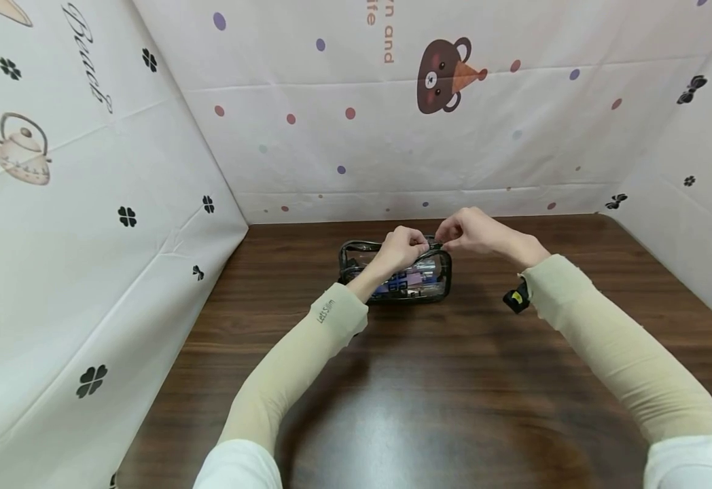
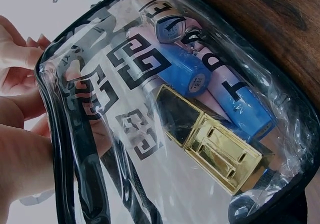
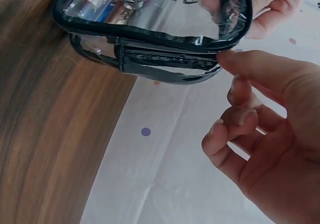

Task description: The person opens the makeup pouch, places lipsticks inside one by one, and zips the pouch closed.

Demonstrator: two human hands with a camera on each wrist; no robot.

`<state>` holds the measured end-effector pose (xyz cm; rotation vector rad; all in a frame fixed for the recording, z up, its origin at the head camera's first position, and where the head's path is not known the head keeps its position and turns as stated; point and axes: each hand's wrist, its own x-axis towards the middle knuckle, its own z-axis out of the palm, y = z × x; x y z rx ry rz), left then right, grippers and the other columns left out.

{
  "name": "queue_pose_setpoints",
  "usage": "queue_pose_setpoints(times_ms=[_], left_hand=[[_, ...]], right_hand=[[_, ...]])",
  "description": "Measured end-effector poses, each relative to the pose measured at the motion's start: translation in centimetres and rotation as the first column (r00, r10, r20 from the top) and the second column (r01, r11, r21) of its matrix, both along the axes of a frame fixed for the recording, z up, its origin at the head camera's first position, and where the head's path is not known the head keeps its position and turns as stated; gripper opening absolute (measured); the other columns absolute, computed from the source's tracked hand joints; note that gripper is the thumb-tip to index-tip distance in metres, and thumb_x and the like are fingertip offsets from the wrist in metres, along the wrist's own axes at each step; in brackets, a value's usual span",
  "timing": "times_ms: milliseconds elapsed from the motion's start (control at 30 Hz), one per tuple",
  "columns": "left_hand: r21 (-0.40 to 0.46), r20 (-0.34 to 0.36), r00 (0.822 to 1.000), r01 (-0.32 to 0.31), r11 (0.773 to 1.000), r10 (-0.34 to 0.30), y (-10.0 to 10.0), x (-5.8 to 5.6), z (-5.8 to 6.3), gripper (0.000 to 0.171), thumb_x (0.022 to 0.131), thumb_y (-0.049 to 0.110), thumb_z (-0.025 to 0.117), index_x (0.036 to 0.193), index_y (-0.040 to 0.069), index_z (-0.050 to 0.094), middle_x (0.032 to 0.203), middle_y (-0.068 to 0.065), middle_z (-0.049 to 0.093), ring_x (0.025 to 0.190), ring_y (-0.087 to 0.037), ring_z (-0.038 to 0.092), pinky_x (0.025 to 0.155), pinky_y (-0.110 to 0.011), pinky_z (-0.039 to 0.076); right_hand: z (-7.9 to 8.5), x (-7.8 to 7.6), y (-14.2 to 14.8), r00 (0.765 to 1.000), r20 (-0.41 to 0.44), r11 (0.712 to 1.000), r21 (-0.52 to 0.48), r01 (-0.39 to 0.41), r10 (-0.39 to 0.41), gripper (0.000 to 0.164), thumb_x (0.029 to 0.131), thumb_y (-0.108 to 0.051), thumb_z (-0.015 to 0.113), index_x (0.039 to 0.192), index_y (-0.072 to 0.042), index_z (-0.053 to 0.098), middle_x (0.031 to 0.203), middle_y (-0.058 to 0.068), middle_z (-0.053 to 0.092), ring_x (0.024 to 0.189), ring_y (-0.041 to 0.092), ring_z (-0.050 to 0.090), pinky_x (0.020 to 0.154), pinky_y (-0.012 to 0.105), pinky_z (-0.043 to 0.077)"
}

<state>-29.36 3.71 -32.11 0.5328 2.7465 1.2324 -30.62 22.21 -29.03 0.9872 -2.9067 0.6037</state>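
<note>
A clear cosmetic pouch (image 1: 414,299) with black trim stands on the table, small cosmetics inside. Through its plastic, the left wrist view shows a gold-and-black case (image 2: 215,146) and blue-capped tubes (image 2: 185,72). My left hand (image 1: 400,248) grips the pouch's top edge, its thumb and fingers on the black trim. At the top right corner, my right hand (image 1: 469,231) pinches the end of the zipper band (image 3: 170,59), with the other fingers loosely curled. A zipper pull, if there, is hidden by the fingertips.
The dark wood table (image 1: 429,394) extends in front of the pouch. A white printed cloth (image 1: 307,149) forms a wall close behind it, with cloth walls at left (image 1: 87,272) and right too. A black wrist device (image 1: 517,297) hangs under the right cuff.
</note>
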Motion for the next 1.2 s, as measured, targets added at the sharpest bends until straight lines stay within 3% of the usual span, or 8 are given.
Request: queue_pose_setpoints(times_ms=[300,467,667,900,1200], left_hand=[[-0.002,-0.025,1.0,0.008,1.0,-0.008,-0.1,-0.2,0.0,0.015,0.09,0.02,0.056,0.083,0.015,0.068,0.086,0.002,0.062,0.074,-0.013,0.053,0.067,-0.028,0.042],[-0.071,-0.063,0.998,-0.029,0.997,0.025,-0.1,-0.3,0.2,0.015,0.089,0.023,0.058,0.081,0.018,0.07,0.081,0.005,0.064,0.07,-0.012,0.056,0.065,-0.026,0.043],[-0.2,-0.127,0.991,-0.074,0.977,0.049,-0.4,-0.1,0.6,0.016,0.088,0.026,0.058,0.08,0.019,0.07,0.079,0.005,0.064,0.062,-0.011,0.055,0.058,-0.026,0.043],[-0.262,-0.075,0.996,-0.071,0.962,0.054,-1.0,0.1,1.1,0.019,0.089,0.026,0.056,0.075,0.02,0.067,0.071,0.004,0.061,0.056,-0.013,0.051,0.05,-0.026,0.039],[-0.271,-0.064,0.997,-0.052,0.961,0.036,-1.7,0.0,1.6,0.018,0.088,0.025,0.058,0.076,0.015,0.067,0.065,0.001,0.058,0.054,-0.013,0.047,0.052,-0.026,0.038]], right_hand=[[-0.3,-0.3,-0.1,0.998,-0.061,1.0,0.014,-0.001,0.002,0.01,0.079,-0.011,0.067,0.086,-0.017,0.071,0.068,-0.002,0.064,0.056,0.011,0.049,0.054,0.027,0.039],[-0.3,-0.1,-0.1,0.996,-0.087,1.0,0.018,0.01,-0.009,0.013,0.077,-0.009,0.066,0.084,-0.018,0.071,0.07,-0.005,0.064,0.06,0.01,0.051,0.055,0.027,0.04],[-0.3,0.0,-0.2,0.996,-0.094,1.0,0.022,0.002,0.0,0.015,0.074,-0.007,0.065,0.083,-0.018,0.071,0.068,-0.005,0.063,0.057,0.01,0.05,0.053,0.026,0.039],[-0.3,0.1,-0.1,0.996,-0.086,0.999,0.033,0.021,-0.018,0.014,0.074,-0.009,0.065,0.083,-0.019,0.071,0.065,-0.006,0.06,0.054,0.011,0.046,0.051,0.026,0.036],[-0.3,0.1,-0.3,0.996,-0.085,1.0,0.028,0.004,-0.001,0.014,0.074,-0.007,0.065,0.083,-0.017,0.071,0.066,-0.005,0.061,0.056,0.011,0.047,0.053,0.027,0.037]])
